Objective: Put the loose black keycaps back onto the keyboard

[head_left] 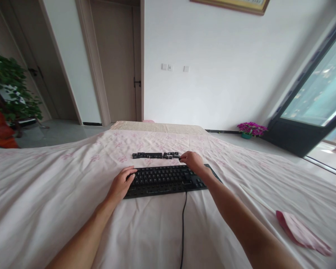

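A black keyboard (164,180) lies on a pale pink sheet (44,194) in front of me, its cable (183,224) running toward me. My left hand (120,184) rests on the keyboard's left end, fingers curled over the edge. Just beyond the keyboard's far right edge, my right hand (192,160) pinches a small dark keycap (176,156). That keycap sits at the right end of a row of loose black keycaps (154,155) laid on the sheet beyond the keyboard.
A pink folded cloth (301,232) lies on the sheet at the right. Beyond the bed are a door (116,59), a leafy plant (8,89) at the left, a pot of purple flowers (251,129) and a large window (319,93) at the right.
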The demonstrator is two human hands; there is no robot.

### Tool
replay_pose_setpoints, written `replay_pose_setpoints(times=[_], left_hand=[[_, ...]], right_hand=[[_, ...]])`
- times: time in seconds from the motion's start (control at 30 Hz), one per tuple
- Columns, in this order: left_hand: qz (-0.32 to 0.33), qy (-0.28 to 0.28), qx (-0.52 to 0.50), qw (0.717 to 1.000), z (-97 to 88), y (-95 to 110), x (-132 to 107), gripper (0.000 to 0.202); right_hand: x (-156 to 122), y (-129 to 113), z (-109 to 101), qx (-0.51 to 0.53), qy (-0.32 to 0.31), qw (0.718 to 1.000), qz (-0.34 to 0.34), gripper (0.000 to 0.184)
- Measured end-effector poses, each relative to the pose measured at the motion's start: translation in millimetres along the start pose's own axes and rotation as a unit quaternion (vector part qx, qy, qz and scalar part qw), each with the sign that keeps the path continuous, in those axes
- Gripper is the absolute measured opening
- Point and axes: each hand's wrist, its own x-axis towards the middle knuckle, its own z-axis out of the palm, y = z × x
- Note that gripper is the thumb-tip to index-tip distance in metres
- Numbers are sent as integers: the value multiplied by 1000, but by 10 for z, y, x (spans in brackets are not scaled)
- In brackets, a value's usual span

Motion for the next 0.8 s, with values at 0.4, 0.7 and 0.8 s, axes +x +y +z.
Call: replay_pose_setpoints(times=[0.4, 0.7, 0.8], left_hand=[[-8, -3, 3, 1000, -22, 33, -10, 31], [-7, -8, 5, 1000, -16, 37, -12, 32], [-6, -5, 6, 1000, -18, 45, -9, 32]], right_hand=[[-787, 76, -110, -4, 14, 985, -170, 15], [-792, 23, -79, -47, 28, 978, -199, 17], [-800, 5, -83, -41, 27, 979, -199, 17]])
